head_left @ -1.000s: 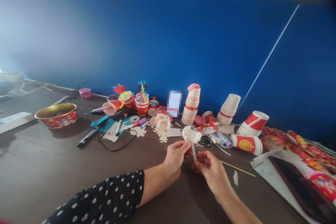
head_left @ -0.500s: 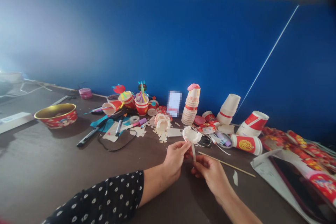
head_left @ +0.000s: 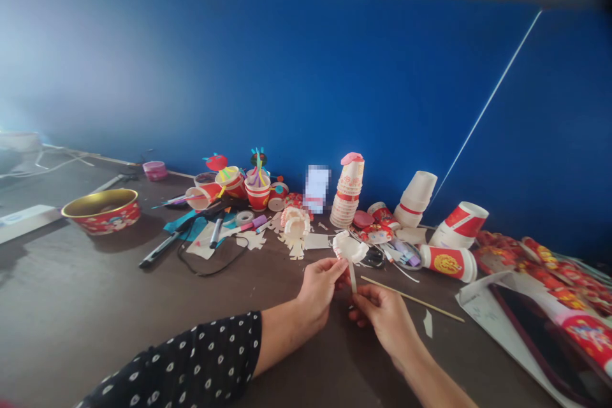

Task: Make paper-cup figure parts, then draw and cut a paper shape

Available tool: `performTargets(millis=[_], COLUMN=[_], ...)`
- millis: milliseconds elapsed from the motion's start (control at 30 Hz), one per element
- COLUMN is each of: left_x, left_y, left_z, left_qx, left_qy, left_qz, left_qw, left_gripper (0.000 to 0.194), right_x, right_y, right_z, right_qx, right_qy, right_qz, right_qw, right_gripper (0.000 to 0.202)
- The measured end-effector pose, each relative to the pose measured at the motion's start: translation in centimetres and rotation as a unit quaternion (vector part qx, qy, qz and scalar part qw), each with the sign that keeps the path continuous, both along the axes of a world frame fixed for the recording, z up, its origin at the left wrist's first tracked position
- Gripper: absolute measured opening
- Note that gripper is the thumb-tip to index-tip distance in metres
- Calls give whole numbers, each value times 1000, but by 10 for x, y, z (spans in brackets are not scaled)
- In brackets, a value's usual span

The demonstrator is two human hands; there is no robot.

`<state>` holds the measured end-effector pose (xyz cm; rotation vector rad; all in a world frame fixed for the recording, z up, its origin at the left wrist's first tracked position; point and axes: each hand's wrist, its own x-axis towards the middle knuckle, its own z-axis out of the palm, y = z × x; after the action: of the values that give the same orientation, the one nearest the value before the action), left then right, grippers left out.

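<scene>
Between thumb and fingers, my left hand point(head_left: 319, 290) pinches the lower edge of a white cut paper cup piece point(head_left: 349, 247) with a scalloped rim. A narrow white paper strip point(head_left: 352, 277) hangs from the bottom of this piece. My right hand point(head_left: 380, 311) is closed on the strip's lower end, its fingertips just right of and below the left ones. Beyond my left hand lie more cut cup pieces point(head_left: 295, 229), one with a frayed, petal-like edge. A thin wooden stick point(head_left: 414, 299) rests on the table behind my right hand, and a small paper scrap point(head_left: 428, 324) lies beside it.
A stack of paper cups point(head_left: 345, 197) stands by the blue partition point(head_left: 287, 89). At left are a red bowl with a gold inside point(head_left: 101, 210), a marker point(head_left: 217, 233) and a cable. A phone point(head_left: 540, 338) and toppled cups point(head_left: 448, 262) lie at right.
</scene>
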<state>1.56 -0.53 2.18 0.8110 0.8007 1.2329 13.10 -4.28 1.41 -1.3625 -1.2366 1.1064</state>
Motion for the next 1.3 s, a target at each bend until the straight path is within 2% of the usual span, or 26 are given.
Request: performTargets(millis=[733,1300], left_x=[0,0], left_y=[0,2], left_z=[-1,-2], left_qx=[-1,-4], left_qy=[-8,-15], left_qz=[0,0], left_qw=[1000,1000], left_gripper=[31,30], right_x=[0,3], right_y=[0,3], right_z=[-3,-9], right_qx=[-4,21], right_qy=[-38,-78], right_qz=[6,12], right_qw=[999,997], right_gripper=[13,20])
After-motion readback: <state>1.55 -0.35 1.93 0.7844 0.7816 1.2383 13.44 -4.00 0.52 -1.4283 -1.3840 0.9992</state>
